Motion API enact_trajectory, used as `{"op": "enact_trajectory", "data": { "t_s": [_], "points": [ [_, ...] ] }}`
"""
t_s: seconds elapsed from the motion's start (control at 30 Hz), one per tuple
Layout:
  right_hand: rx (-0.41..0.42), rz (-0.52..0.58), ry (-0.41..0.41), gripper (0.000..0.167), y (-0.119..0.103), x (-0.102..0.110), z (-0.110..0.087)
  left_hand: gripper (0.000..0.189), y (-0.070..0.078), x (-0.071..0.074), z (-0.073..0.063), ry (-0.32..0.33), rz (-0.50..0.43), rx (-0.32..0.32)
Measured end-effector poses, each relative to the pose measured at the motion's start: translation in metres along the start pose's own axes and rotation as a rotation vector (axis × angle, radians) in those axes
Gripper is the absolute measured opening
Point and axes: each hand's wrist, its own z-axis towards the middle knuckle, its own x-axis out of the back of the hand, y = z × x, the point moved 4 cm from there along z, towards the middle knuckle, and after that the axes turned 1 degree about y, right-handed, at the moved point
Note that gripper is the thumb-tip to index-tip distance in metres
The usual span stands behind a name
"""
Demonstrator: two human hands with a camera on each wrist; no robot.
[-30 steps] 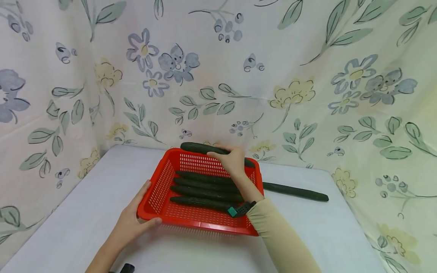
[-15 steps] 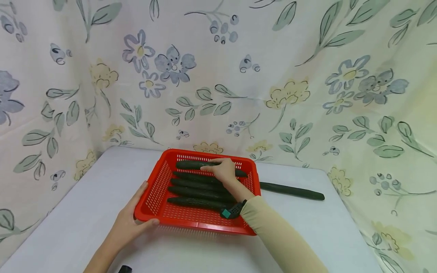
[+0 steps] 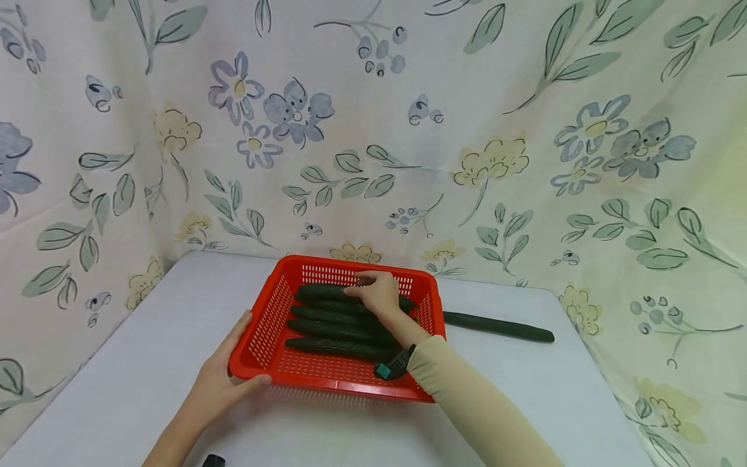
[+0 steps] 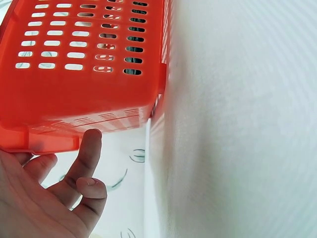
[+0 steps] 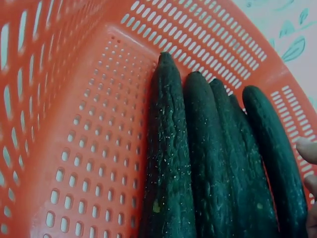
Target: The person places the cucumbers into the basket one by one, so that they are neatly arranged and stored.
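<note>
A red plastic basket [image 3: 338, 383] stands on the white table with several long dark green cucumbers [image 3: 335, 348] lying side by side in it. My left hand [image 3: 218, 383] holds its near left corner, thumb along the front rim and fingers at the left side; in the left wrist view, fingers [image 4: 89, 153] reach up beneath the rim. Over the rearmost cucumber [image 3: 318, 293], inside the back wall, is my right hand [image 3: 379, 295], its thumb and fingers parted. The right wrist view shows that cucumber [image 5: 270, 144] with fingertips [image 5: 308, 150] just beside it, a sliver of basket between.
One more cucumber [image 3: 498, 326] lies on the table [image 3: 525, 389] right of the basket. A floral cloth [image 3: 350, 130] hangs behind and at the left side. A small black object [image 3: 214, 460] shows at the bottom edge.
My right hand has brought a cucumber down from above the back rim into the basket, behind the others, and its fingers have loosened. The left hand keeps its place at the corner.
</note>
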Motion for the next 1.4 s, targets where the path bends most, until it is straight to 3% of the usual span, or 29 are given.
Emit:
{"op": "enact_trajectory", "data": {
  "t_s": [0.4,0.77,0.93,1.17,1.4],
  "points": [
    [-0.041,0.067,-0.042,0.039,-0.001,0.003,0.004,0.119,0.000,-0.001,0.000,0.008,-0.018,-0.005],
    [-0.063,0.189,-0.087,0.043,-0.021,0.042,0.003,0.119,0.000,0.000,0.000,0.003,-0.013,-0.004],
    [-0.050,0.128,-0.099,0.044,-0.021,0.062,-0.011,0.119,0.000,0.000,-0.001,0.006,-0.017,-0.007],
    [-0.003,0.081,-0.126,0.043,-0.007,0.086,-0.046,0.119,0.000,-0.001,-0.002,0.005,-0.016,-0.006],
    [-0.028,0.069,-0.138,0.043,0.008,0.104,-0.081,0.119,-0.002,-0.001,-0.001,0.008,-0.032,-0.014]
  ]
}}
